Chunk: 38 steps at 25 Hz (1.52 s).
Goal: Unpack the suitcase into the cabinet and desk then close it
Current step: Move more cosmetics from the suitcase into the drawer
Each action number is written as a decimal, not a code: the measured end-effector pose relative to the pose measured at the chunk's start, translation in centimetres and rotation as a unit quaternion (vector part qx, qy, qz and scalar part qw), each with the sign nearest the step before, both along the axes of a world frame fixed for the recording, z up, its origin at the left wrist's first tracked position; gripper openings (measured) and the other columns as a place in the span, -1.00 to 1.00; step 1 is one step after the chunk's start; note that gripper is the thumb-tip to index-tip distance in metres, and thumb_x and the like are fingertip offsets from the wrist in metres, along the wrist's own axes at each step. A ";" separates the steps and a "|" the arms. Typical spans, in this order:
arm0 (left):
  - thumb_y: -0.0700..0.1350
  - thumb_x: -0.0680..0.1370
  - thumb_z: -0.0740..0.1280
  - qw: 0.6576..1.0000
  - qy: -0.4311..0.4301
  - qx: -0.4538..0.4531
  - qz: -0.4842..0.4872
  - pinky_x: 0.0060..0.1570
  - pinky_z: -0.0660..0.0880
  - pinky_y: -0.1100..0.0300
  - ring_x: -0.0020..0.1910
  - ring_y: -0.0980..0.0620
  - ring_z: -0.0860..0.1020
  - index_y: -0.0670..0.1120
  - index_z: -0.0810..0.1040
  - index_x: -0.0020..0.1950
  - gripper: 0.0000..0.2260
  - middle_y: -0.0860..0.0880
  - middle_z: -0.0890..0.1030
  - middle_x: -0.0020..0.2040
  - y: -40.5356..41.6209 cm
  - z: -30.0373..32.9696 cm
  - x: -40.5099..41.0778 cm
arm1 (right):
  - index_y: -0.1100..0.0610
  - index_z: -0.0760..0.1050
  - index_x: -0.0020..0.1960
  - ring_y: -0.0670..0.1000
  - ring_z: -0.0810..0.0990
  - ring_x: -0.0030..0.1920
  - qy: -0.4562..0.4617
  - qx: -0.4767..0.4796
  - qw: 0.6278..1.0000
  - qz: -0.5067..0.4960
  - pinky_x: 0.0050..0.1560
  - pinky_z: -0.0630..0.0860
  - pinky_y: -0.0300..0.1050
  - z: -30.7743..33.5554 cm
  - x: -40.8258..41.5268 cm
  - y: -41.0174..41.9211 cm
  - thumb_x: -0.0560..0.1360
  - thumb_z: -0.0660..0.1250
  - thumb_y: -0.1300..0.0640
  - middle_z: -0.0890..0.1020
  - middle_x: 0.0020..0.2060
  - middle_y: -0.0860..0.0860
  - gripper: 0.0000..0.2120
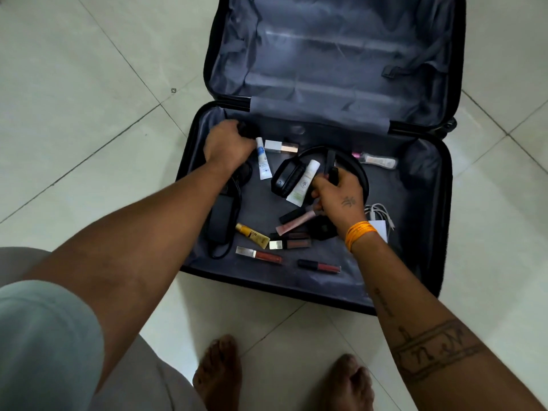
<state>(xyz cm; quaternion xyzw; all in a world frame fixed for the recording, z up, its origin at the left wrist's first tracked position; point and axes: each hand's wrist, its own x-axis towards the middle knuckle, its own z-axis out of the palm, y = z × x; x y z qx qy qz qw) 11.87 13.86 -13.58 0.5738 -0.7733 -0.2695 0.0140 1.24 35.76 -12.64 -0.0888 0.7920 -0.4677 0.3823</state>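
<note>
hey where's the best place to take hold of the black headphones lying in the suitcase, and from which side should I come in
Probably the headband arc of the black headphones, from above. It curves clear of the suitcase lining, thin enough for a closed grip. The right hand already covers one end, and a white tube leans across the left earcup, so lift slowly.

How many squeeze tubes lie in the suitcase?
3: a white and blue tube by the left hand, a white and green tube on the headphones, a yellow tube nearer. Hands may hide more.

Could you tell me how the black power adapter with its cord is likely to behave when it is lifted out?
The power adapter looks rigid and probably dense. Its cord lies in loose loops, so it will likely dangle and may snag.
</note>
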 end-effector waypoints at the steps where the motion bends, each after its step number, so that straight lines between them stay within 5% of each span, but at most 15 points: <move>1: -0.04 0.42 0.48 0.997 0.063 0.019 0.037 -0.14 0.49 0.18 -0.06 -0.05 0.66 -0.05 0.66 -0.03 -0.83 -0.06 0.72 -0.05 0.0 0.6 0.1 | 0.06 0.57 -0.19 -0.05 0.60 -0.40 0.017 0.010 1.000 0.011 -0.33 0.58 -0.03 0.3 -0.2 0.1 0.49 0.35 0.13 0.64 -0.38 -0.01 -0.91; 5: 0.01 0.37 0.42 0.963 0.217 0.111 0.111 -0.25 0.53 0.20 -0.28 0.03 0.63 -0.01 0.58 -0.24 -0.89 0.06 0.64 -0.31 2.6 2.7 1.4 | -0.04 0.55 -0.31 0.02 0.54 -0.37 0.046 0.052 0.994 0.082 -0.22 0.53 -0.01 1.8 -1.3 0.8 0.38 0.32 0.01 0.62 -0.42 -0.05 -0.88; 8: 0.05 0.36 0.41 0.950 0.237 0.175 0.104 -0.38 0.53 0.16 -0.40 -0.04 0.59 -0.01 0.60 -0.25 -0.86 0.00 0.62 -0.37 5.0 3.7 2.9 | 0.02 0.53 -0.27 0.01 0.51 -0.44 0.027 0.086 0.985 0.147 -0.30 0.52 -0.04 2.7 -1.1 1.3 0.48 0.35 0.06 0.61 -0.37 0.03 -0.84; 11: -0.18 0.50 0.39 0.937 0.236 0.236 0.100 -0.55 0.38 0.26 -0.49 -0.04 0.56 -0.07 0.55 -0.20 -0.91 -0.07 0.57 -0.40 7.7 4.5 3.7 | 0.10 0.52 -0.22 0.08 0.57 -0.32 0.061 0.095 0.968 0.225 -0.18 0.57 0.10 3.1 0.4 2.8 0.42 0.41 0.02 0.61 -0.36 0.04 -0.84; 16: -0.26 0.48 0.42 0.947 0.100 0.299 -0.061 -0.42 0.41 0.22 -0.43 0.05 0.44 -0.08 0.42 -0.26 -0.79 -0.01 0.48 -0.38 10.8 4.3 5.2 | 0.01 0.49 -0.20 0.21 0.64 -0.10 0.194 0.175 0.860 0.439 -0.17 0.49 -0.02 2.5 1.9 7.9 0.40 0.50 -0.01 0.67 -0.20 0.07 -0.80; 18: -0.22 0.47 0.48 0.952 0.076 0.287 -0.076 -0.36 0.35 0.22 -0.39 0.07 0.41 -0.05 0.39 -0.31 -0.70 0.05 0.43 -0.39 11.8 3.7 6.0 | 0.01 0.59 0.00 0.24 0.66 0.04 0.234 0.207 0.807 0.501 -0.12 0.49 -0.03 1.4 2.7 9.6 0.44 0.47 -0.09 0.71 -0.02 0.09 -0.77; 22: -0.10 0.43 0.57 0.973 0.030 0.204 -0.103 -0.37 0.34 0.23 -0.38 0.14 0.49 -0.01 0.46 -0.35 -0.69 0.09 0.52 -0.38 13.1 1.6 8.2 | 0.00 0.49 0.28 0.23 0.67 0.12 0.328 0.239 0.733 0.546 -0.05 0.54 0.01 -0.8 3.9 11.2 0.54 0.34 -0.13 0.70 0.13 0.09 -0.63; 30: -0.04 0.46 0.43 0.955 -0.103 0.049 -0.273 -0.22 0.40 0.13 -0.06 -0.15 0.64 0.00 0.58 -0.13 -0.92 -0.06 0.66 -0.05 15.4 -0.5 8.6 | 0.08 0.39 0.37 0.24 0.71 0.03 0.374 0.274 0.734 0.496 -0.18 0.48 0.00 -1.7 4.2 11.5 0.56 0.31 0.06 0.69 0.09 0.09 -0.60; 35: 0.04 0.46 0.43 0.936 -0.096 0.050 -0.336 -0.04 0.57 0.03 0.08 -0.13 0.63 0.01 0.59 0.11 -0.74 -0.04 0.65 0.12 15.4 -1.5 8.6 | 0.08 0.50 0.25 0.27 0.71 -0.19 0.422 0.227 0.740 0.471 -0.36 0.31 -0.04 -1.1 4.1 11.5 0.44 0.43 0.18 0.70 -0.05 0.14 -0.61; 38: 0.01 0.43 0.43 0.942 -0.079 0.068 -0.320 -0.12 0.58 0.02 0.03 -0.13 0.64 -0.01 0.58 0.06 -0.76 -0.04 0.68 0.05 15.5 -1.9 9.0 | 0.05 0.50 0.29 0.26 0.71 -0.07 0.405 0.255 0.741 0.471 -0.30 0.35 -0.03 -1.6 3.5 11.1 0.53 0.33 0.16 0.68 0.02 0.12 -0.67</move>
